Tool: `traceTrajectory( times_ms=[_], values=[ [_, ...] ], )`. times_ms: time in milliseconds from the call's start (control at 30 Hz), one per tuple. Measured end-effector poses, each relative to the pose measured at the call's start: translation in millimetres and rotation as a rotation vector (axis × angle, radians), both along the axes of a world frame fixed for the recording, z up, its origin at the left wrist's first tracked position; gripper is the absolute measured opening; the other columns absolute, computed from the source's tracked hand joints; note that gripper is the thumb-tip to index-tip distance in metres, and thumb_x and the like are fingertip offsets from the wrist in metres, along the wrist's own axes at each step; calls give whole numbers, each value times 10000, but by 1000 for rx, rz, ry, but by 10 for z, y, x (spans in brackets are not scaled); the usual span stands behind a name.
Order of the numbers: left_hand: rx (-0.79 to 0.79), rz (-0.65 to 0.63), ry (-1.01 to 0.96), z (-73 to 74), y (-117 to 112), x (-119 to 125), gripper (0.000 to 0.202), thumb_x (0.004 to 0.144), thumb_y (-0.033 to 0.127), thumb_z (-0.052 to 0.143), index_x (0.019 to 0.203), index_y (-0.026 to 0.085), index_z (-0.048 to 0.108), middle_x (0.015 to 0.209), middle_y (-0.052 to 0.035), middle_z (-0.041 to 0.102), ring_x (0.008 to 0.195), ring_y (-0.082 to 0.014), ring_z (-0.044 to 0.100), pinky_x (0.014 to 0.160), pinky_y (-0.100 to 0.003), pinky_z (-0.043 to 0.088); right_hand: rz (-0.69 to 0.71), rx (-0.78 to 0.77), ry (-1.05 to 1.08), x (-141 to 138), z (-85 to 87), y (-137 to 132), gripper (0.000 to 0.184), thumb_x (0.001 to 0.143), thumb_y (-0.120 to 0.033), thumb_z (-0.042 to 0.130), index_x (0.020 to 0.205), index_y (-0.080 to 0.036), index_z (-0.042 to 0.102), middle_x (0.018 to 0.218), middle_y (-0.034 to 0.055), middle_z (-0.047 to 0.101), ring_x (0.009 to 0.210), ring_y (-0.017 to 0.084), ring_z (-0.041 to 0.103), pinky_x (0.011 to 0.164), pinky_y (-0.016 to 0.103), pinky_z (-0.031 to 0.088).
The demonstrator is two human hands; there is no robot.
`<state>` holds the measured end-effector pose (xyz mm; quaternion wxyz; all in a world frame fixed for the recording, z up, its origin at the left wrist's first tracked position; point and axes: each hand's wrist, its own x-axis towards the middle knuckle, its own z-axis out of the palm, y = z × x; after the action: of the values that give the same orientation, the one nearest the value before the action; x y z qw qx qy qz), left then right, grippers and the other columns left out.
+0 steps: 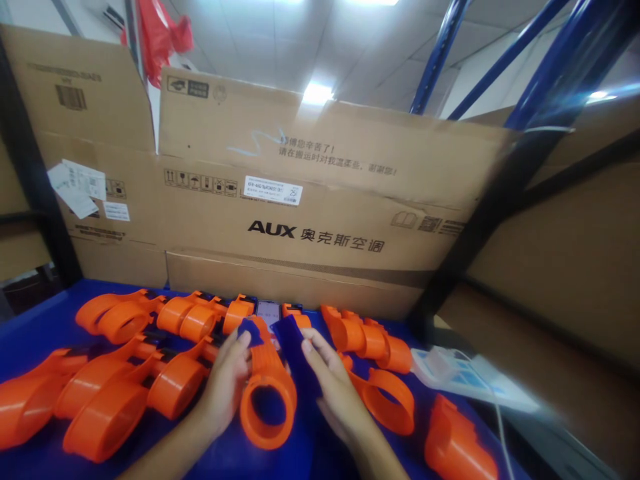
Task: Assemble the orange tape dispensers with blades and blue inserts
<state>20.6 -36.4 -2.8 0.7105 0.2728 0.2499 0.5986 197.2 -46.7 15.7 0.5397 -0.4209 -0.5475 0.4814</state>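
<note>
My left hand (225, 380) is closed around the handle end of an orange plastic tape dispenser (265, 363), its round ring hanging toward me. A dark blue piece (251, 330) shows by my left thumb at the top of that dispenser. In my right hand (327, 377), a dark blue flat strip (294, 353) is pinched between thumb and fingers, just right of the dispenser. A small gap seems to lie between strip and dispenser. Another orange dispenser (390, 400) lies to the right of my right hand.
Several orange dispensers (107, 417) lie in rows on the blue table (200, 460). At the back sits a phone (269, 311) before a cardboard wall (325, 200). A white-and-blue box (470, 377) and a white cable (501, 433) are at right, beside a dark metal post (465, 227).
</note>
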Motion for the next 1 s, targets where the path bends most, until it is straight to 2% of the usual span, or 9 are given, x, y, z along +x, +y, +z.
traceTrajectory(
  times_ms=[133, 200, 267, 633, 833, 1000],
  values=[
    [59, 132, 44, 6, 56, 4, 353, 733, 324, 824, 1034, 207, 680, 1087, -77, 770, 1013, -271, 722, 884, -364, 543, -83, 236, -151, 59, 15, 43, 330, 886, -455, 694, 1151, -262, 655, 1167, 75, 706, 1143, 280, 634, 1049, 456, 466],
    [79, 142, 73, 2, 63, 11, 353, 736, 295, 825, 1049, 218, 682, 1138, -72, 755, 1048, -263, 703, 883, -352, 539, -77, 321, -210, 87, 30, 39, 321, 869, -407, 724, 1152, -262, 678, 1272, 91, 673, 1250, 299, 577, 1122, 496, 400],
    [85, 121, 93, 1, 46, 18, 356, 752, 306, 815, 1072, 222, 683, 1156, -77, 747, 1071, -271, 690, 872, -361, 542, -56, 351, -242, 105, 43, 27, 310, 870, -375, 727, 1158, -267, 688, 1307, 98, 658, 1273, 304, 564, 1134, 518, 388],
    [120, 109, 119, 24, -26, 23, 295, 786, 300, 791, 1049, 227, 679, 1186, -75, 725, 1137, -287, 647, 937, -407, 533, -35, 308, -259, 87, 10, 35, 299, 882, -372, 713, 1158, -258, 689, 1257, 101, 691, 1224, 310, 604, 1103, 526, 420],
    [137, 77, 77, 30, -30, -1, 334, 761, 275, 794, 1078, 213, 708, 1152, -95, 745, 1155, -326, 651, 931, -421, 539, 23, 239, -205, 54, 44, -18, 355, 886, -379, 712, 1215, -255, 662, 1309, 96, 673, 1244, 299, 605, 1105, 496, 442],
    [139, 108, 78, -8, -20, -48, 420, 754, 242, 796, 1165, 228, 713, 1233, -92, 729, 1224, -332, 616, 1014, -437, 497, 49, 274, -195, 50, 40, -58, 430, 897, -372, 699, 1308, -284, 606, 1338, 84, 656, 1291, 290, 577, 1111, 471, 440]
  ],
)
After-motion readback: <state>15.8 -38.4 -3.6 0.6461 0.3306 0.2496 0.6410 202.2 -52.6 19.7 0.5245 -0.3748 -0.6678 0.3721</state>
